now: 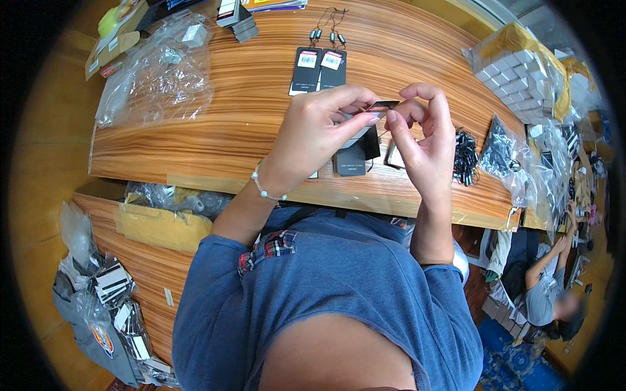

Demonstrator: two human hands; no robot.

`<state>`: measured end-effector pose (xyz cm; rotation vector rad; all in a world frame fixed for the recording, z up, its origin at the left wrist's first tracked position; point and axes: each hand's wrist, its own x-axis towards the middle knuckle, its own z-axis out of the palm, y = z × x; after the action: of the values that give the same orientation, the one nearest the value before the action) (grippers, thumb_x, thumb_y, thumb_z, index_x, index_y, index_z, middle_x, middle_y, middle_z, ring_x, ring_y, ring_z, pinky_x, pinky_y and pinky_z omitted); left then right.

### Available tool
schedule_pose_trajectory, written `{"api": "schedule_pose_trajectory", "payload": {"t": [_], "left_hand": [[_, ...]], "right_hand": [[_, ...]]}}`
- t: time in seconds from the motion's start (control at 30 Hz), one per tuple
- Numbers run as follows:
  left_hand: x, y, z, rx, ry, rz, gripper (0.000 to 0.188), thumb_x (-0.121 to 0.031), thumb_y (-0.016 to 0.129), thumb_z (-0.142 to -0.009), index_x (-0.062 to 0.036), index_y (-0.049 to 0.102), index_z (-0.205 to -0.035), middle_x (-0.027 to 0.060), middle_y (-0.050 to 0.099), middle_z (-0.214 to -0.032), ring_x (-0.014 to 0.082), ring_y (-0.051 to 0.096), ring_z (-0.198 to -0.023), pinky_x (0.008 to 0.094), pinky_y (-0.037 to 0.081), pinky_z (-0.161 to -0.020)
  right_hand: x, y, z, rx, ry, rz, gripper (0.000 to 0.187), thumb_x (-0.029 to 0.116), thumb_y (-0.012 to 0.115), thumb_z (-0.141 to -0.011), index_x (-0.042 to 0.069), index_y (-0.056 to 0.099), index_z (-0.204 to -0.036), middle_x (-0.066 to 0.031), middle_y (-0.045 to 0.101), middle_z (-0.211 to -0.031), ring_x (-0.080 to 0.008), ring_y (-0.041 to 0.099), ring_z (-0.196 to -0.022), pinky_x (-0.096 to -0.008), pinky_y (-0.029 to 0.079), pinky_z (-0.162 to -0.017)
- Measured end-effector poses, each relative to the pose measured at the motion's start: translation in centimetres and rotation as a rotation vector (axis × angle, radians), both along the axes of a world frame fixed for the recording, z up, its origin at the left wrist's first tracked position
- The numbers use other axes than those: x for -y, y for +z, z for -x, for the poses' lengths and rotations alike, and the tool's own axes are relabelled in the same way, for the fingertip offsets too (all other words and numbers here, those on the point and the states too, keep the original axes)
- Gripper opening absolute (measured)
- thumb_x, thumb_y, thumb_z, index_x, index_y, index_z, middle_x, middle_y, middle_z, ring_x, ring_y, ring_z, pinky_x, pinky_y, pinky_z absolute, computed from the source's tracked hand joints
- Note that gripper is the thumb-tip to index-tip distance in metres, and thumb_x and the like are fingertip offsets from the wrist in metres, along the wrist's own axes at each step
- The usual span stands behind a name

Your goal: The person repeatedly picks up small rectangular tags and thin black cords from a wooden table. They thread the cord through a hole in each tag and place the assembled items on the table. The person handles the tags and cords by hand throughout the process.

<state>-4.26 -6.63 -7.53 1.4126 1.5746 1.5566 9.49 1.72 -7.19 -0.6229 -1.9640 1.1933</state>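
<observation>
My left hand (323, 130) pinches a dark hang tag (383, 105) by its edge between thumb and fingers, above the table. At the tag's other end my right hand (424, 133) has its thumb and fingers bent close together; what they grip is too small to make out. A thin dark cord shows just below those fingertips. Under the hands more dark hang tags (351, 163) lie near the table's front edge, partly covered by my left hand. Further back rest two dark tags (304, 78) with white stickers, their black cords (336, 29) stretched away from me.
Right of my hand lies a heap of black cords (464, 156), then clear plastic bags (505, 153). White small boxes (512, 75) are stacked at back right. A clear bag (160, 81) covers the left side; stacked cards (241, 26) stand behind. Another person (548, 287) works at far right.
</observation>
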Motion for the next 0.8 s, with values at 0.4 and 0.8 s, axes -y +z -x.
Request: {"api": "schedule_pose_trajectory", "payload": {"t": [0.4,0.8], "left_hand": [[-1.1,0.4,-0.5,-0.202,-0.071,-0.025,0.016,-0.004,0.064,-0.076,0.0013,0.063,-0.092,0.0087,0.066,-0.084,0.0133,0.063,-0.076,0.0235,0.052,-0.065],[-2.9,0.7,-0.6,-0.55,-0.048,-0.292,0.01,-0.006,0.062,-0.076,-0.0028,0.063,-0.085,0.0091,0.062,-0.079,0.0229,0.06,-0.073,0.0313,0.048,-0.064]], "right_hand": [[-0.9,0.3,-0.9,0.054,-0.062,-0.14,0.027,-0.002,0.056,-0.076,0.003,0.046,-0.1,-0.0041,0.051,-0.057,-0.0103,0.048,-0.052,-0.0225,0.04,-0.054],[-1.5,0.0,-1.6,-0.17,0.032,0.256,0.029,-0.004,0.054,-0.081,0.001,0.04,-0.107,-0.0052,0.056,-0.071,-0.0082,0.053,-0.069,-0.0196,0.042,-0.064]]}}
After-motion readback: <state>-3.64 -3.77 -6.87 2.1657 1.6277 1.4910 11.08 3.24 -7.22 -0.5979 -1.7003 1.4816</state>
